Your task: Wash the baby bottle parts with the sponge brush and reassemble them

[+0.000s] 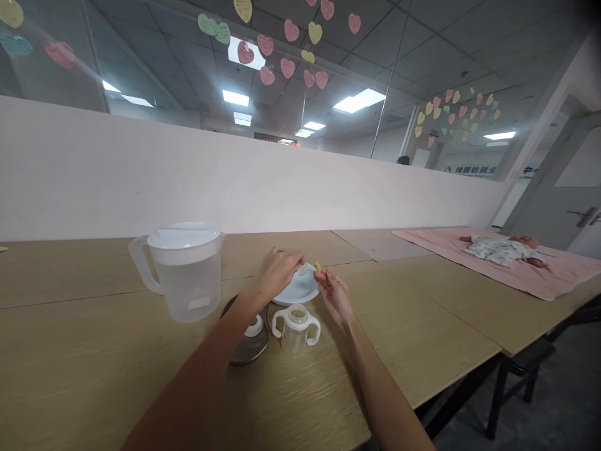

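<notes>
- small clear piece [302,269], pinched in the fingertips of the left hand [279,272] over the bowl, its exact shape too small to tell
- small yellow-ended piece [318,267], held in the fingers of the right hand [334,293] beside the bowl's rim, yellow end up
- shallow white bowl [297,288], upright on the table [394,313], partly hidden by the left hand
- clear bottle [295,341], upright just nearer than the bowl, open at the top, with a white collar and two curved white side handles
</notes>
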A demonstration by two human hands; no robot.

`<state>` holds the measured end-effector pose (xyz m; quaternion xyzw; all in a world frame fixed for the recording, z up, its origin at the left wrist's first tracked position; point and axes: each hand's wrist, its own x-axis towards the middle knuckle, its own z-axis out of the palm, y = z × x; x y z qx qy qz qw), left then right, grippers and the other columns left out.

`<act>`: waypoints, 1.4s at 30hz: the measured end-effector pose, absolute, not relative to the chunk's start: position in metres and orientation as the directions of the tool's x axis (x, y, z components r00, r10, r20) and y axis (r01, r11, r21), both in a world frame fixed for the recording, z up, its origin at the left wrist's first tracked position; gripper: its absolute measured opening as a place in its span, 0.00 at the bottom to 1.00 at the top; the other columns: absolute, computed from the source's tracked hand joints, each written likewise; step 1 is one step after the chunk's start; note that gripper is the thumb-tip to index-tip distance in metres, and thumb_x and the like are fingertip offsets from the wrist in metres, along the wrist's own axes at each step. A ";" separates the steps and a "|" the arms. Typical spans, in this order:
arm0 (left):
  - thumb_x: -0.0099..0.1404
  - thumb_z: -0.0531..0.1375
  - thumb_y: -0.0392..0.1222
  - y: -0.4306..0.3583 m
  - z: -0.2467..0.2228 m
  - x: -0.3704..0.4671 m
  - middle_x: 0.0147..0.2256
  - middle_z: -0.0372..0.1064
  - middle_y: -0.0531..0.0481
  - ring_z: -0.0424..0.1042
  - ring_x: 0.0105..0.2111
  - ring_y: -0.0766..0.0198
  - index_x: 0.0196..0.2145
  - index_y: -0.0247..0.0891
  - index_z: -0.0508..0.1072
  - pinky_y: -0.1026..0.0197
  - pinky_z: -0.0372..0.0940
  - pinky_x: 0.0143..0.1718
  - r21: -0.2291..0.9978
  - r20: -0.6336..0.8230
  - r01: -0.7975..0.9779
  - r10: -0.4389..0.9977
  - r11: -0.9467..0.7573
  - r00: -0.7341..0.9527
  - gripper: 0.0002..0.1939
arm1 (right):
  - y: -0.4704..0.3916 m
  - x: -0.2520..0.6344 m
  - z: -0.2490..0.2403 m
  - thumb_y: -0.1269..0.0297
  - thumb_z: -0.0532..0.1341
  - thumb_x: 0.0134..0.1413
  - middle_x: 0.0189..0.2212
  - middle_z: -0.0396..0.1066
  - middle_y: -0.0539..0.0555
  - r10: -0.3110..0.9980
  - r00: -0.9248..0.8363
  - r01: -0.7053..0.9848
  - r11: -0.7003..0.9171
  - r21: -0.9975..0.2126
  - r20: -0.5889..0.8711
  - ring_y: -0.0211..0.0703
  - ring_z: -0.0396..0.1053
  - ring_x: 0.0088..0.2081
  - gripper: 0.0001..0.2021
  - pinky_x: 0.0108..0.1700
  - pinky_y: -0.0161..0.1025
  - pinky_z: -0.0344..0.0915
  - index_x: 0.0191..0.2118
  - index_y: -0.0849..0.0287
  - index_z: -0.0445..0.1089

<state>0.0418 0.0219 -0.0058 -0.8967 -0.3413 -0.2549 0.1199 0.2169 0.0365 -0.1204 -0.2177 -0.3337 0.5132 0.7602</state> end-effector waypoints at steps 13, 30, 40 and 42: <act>0.65 0.51 0.33 0.019 -0.015 0.049 0.35 0.71 0.52 0.70 0.35 0.63 0.38 0.40 0.64 0.63 0.60 0.34 0.050 0.571 0.608 0.522 -0.792 0.633 0.06 | 0.029 0.207 -0.114 0.59 0.69 0.41 0.29 0.76 0.52 0.929 0.139 -0.658 0.345 -0.669 0.342 0.38 0.73 0.35 0.11 0.50 0.38 0.65 0.31 0.59 0.74; 0.65 0.48 0.32 0.012 -0.012 0.054 0.33 0.70 0.51 0.68 0.31 0.63 0.35 0.39 0.65 0.64 0.58 0.30 0.050 0.490 0.601 0.545 -0.797 0.681 0.08 | 0.027 0.206 -0.110 0.61 0.68 0.42 0.22 0.69 0.47 0.939 0.122 -0.625 0.325 -0.710 0.322 0.30 0.64 0.24 0.08 0.32 0.29 0.66 0.25 0.59 0.72; 0.64 0.48 0.32 0.017 -0.008 0.047 0.30 0.69 0.53 0.67 0.30 0.65 0.32 0.39 0.65 0.65 0.58 0.31 0.062 0.508 0.577 0.523 -0.814 0.684 0.08 | 0.027 0.234 -0.106 0.63 0.67 0.44 0.25 0.73 0.50 0.898 0.298 -0.612 0.440 -0.657 0.324 0.33 0.68 0.27 0.07 0.32 0.30 0.67 0.28 0.61 0.73; 0.64 0.48 0.33 0.015 -0.008 0.049 0.29 0.69 0.52 0.67 0.29 0.65 0.33 0.39 0.66 0.65 0.57 0.30 0.035 0.502 0.598 0.532 -0.801 0.682 0.08 | 0.026 0.236 -0.107 0.63 0.66 0.45 0.24 0.72 0.50 0.892 0.305 -0.598 0.452 -0.662 0.334 0.33 0.68 0.27 0.06 0.32 0.30 0.67 0.28 0.60 0.73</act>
